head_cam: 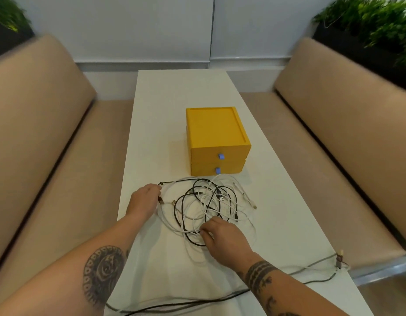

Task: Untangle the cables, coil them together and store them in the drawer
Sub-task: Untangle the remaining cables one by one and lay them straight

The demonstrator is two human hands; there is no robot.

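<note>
A tangle of black and white cables [206, 206] lies on the white table [170, 106] in front of a yellow two-drawer box [217, 137]. Both drawers are closed, each with a small blue pull tab [221, 156]. My left hand [144, 200] is at the tangle's left edge and pinches a black cable end near a plug. My right hand [222, 234] rests on the near side of the tangle, its fingers curled round black and white strands. One long black cable [174, 303] trails along the near table edge.
Tan padded benches [49, 124] run along both sides of the table. A grey cable with a small connector [339, 262] lies at the near right table edge. Green plants stand in the back corners.
</note>
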